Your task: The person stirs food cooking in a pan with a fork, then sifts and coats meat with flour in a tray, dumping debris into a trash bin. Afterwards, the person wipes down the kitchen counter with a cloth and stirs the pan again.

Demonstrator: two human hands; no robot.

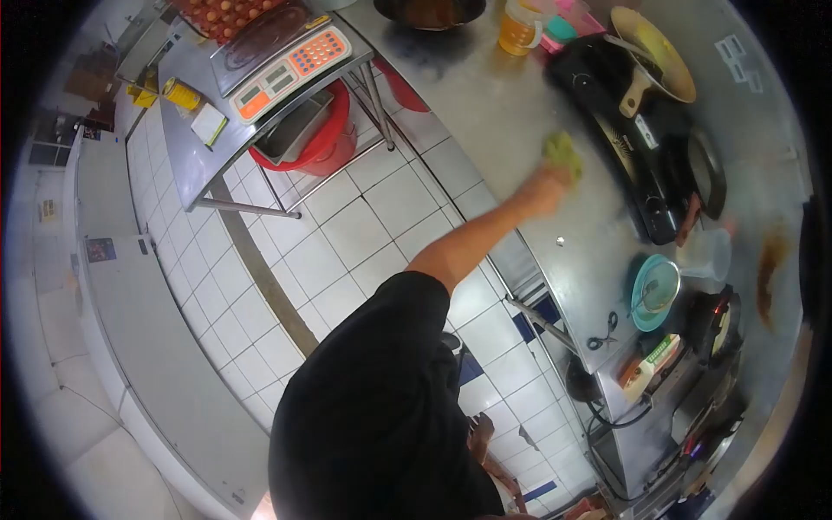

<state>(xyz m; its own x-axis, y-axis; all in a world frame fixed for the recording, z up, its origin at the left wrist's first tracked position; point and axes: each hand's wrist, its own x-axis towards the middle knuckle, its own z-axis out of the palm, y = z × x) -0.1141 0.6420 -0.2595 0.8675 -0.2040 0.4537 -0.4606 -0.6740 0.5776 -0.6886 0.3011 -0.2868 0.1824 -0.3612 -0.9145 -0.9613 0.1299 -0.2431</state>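
Note:
My left hand [546,189] reaches out over the steel table [485,113], its fingers closed on a yellow-green cloth [563,156] pressed against the tabletop. A black portable gas stove [620,147] stands just beyond the cloth, and a small white scrap [560,241] lies on the steel nearer me. Low in the view, below the table edge, my right hand [482,429] is small and in shadow. Its fingers do not show clearly enough to tell if they hold anything.
A pan [659,52] rests on the stove. Along the table are a turquoise bowl with a strainer [654,290], black scissors [603,331], an orange-filled jug [520,26] and a dark wok [429,13]. A scale [290,74] and red tub [321,147] stand across the tiled floor.

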